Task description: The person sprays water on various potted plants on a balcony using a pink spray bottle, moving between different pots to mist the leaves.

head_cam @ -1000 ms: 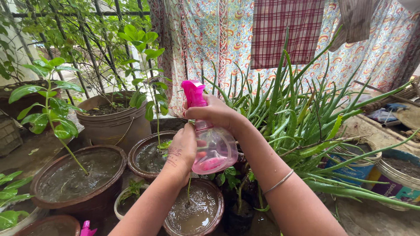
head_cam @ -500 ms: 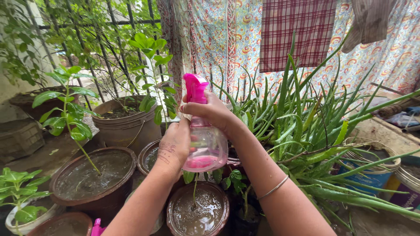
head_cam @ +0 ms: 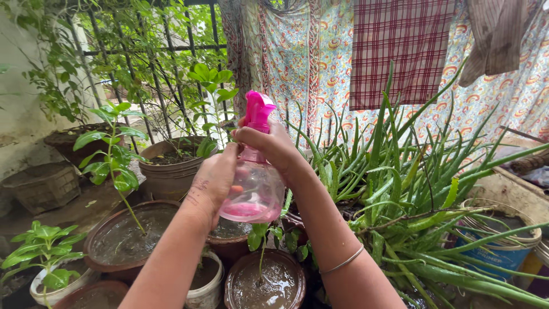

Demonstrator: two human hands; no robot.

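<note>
Gripping the pink-topped spray bottle [head_cam: 255, 183] at centre frame, the left hand [head_cam: 213, 178] is cupping its clear body while the right hand [head_cam: 269, 143] is wrapping the neck under the trigger; wet plastic may be slipping, dropping it onto the seedling pot [head_cam: 265, 284] below. Muddy clay pots [head_cam: 123, 237] are crowding the lower left, aloe plants [head_cam: 412, 189] are spreading right, patterned cloths [head_cam: 320, 63] are hanging along the top.

Pretty clearly a little home garden corner, like a backyard or terrace. Loads of clay pots [head_cam: 123, 240] with wet soil sit packed together on the ground, next to a big aloe clump [head_cam: 400, 189]. Behind them there's a black metal grille [head_cam: 154, 68] with a climber growing over it, and printed cloth [head_cam: 309, 63] plus a checked cloth [head_cam: 400, 51] hung up like laundry.
</note>
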